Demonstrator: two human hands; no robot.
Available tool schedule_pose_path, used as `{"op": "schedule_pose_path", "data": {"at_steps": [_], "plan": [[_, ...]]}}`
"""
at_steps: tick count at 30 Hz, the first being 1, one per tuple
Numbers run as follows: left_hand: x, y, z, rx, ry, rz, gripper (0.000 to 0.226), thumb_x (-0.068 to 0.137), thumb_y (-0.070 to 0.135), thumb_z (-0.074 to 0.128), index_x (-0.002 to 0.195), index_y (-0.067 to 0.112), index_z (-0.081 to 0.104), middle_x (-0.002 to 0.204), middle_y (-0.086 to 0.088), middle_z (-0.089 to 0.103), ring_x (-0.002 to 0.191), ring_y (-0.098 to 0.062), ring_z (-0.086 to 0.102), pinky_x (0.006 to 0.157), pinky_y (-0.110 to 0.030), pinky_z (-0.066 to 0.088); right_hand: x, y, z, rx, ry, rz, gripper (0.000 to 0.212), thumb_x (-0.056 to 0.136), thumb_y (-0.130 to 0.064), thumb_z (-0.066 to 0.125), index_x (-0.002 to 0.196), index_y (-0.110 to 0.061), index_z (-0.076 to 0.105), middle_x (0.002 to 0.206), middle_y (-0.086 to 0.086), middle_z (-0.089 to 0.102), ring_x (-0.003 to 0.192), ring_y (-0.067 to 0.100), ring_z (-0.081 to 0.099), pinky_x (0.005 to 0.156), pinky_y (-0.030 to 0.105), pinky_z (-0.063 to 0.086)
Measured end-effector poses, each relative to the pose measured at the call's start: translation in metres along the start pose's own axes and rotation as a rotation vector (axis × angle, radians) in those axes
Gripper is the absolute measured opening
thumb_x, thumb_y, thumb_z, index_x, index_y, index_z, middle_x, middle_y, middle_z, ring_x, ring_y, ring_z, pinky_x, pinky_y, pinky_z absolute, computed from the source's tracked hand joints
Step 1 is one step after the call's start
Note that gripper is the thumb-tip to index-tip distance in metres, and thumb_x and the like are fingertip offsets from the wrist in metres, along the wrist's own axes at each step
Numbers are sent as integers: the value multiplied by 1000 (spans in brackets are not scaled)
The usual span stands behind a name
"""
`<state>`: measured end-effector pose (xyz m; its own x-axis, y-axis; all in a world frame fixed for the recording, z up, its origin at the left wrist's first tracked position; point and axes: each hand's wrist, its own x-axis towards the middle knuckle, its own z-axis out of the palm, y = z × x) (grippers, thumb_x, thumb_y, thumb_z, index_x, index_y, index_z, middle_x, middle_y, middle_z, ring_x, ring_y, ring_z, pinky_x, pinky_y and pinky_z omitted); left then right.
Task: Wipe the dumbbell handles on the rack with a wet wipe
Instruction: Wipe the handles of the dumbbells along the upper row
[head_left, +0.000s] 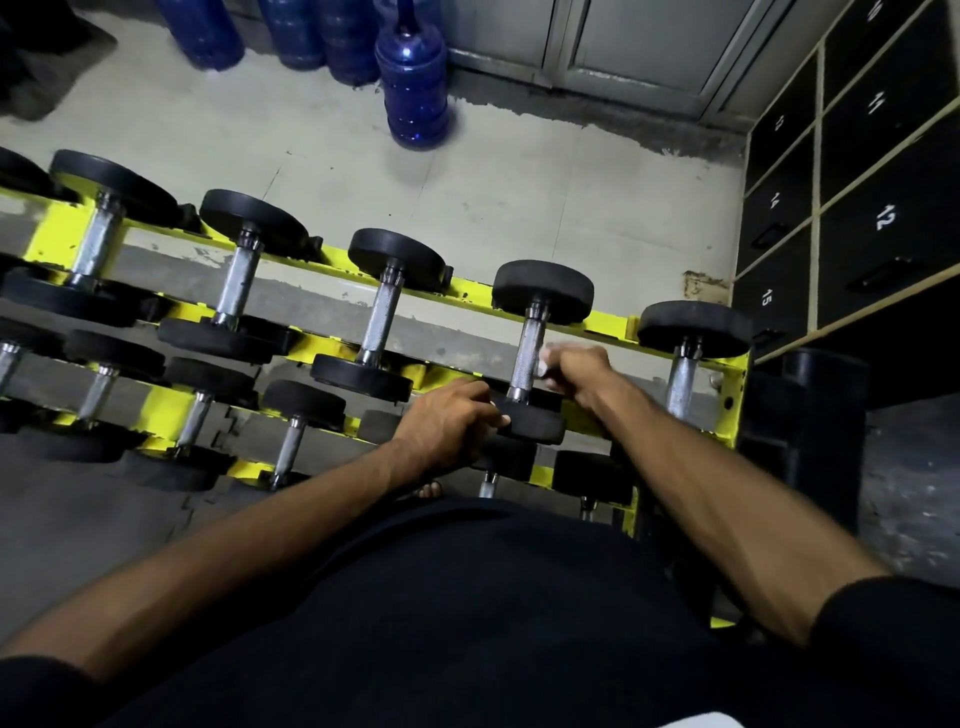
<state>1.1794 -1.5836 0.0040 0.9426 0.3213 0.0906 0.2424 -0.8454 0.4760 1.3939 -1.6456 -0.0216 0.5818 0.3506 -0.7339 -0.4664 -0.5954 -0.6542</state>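
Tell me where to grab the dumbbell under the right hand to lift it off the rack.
Grip its knurled steel handle, mid-bar, coming from above: it lies exposed between the two wide black heads, which rest on the yellow rack rails.

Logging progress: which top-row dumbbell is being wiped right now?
The dumbbell second from the right end: the right hand presses the wipe to its handle, and the left hand grips its near head. Only it is touched.
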Motion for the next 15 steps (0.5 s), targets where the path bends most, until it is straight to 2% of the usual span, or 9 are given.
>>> {"op": "schedule_pose_path", "data": {"at_steps": [2,3,5,7,9,12,14,15], "plan": [[1,0,0,-3,-9,10,14,89,29,69,95,20,78,89,-3,63,86,-22,59,61,-38,54,-8,7,-12,-179,-122,49,17,78,9,65,72,-5,72,63,8,68,56,18,63,51,26,51],[1,-1,0,-5,-9,10,13,88,28,70,95,21,78,89,-2,62,86,-21,59,61,-38,54,-7,8,-13,-161,-146,45,19,79,11,62,69,-3,70,62,10,67,56,21,61,51,27,50],[1,-1,2,-7,-10,1,11,87,26,72,95,21,77,88,-1,62,87,-21,59,62,-38,55,-5,4,-5,79,-116,16,25,81,17,56,68,-3,63,61,10,62,58,23,57,50,26,48],[1,-1,3,-5,-10,-7,11,86,25,72,96,21,76,90,-1,62,88,-20,59,62,-39,54,0,0,9,357,-69,30,31,87,19,50,76,-7,61,68,6,61,63,16,57,67,29,54],[0,-1,2,2,-19,-10,13,87,27,71,98,21,76,92,-1,63,89,-19,58,63,-40,55,2,4,13,414,-52,40,34,88,20,46,80,-9,63,73,6,61,66,13,58,77,33,55],[0,-2,2,11,-31,-5,16,87,29,70,101,24,76,94,0,62,92,-18,57,64,-39,55,-7,21,0,169,-50,-8,25,80,15,63,76,-9,70,80,11,69,63,16,63,63,30,58],[0,-4,2,17,-44,5,18,86,29,71,103,25,75,95,0,62,92,-19,57,63,-39,55,-17,33,-10,-82,-42,-168,17,72,9,78,72,-8,74,83,14,73,62,16,65,64,30,58],[0,-5,3,18,-47,9,19,85,28,72,103,25,76,95,0,62,92,-20,58,63,-39,55,-19,37,-13,-254,-42,-307,14,69,3,83,73,-9,76,81,9,74,63,12,66,66,27,58]]}}
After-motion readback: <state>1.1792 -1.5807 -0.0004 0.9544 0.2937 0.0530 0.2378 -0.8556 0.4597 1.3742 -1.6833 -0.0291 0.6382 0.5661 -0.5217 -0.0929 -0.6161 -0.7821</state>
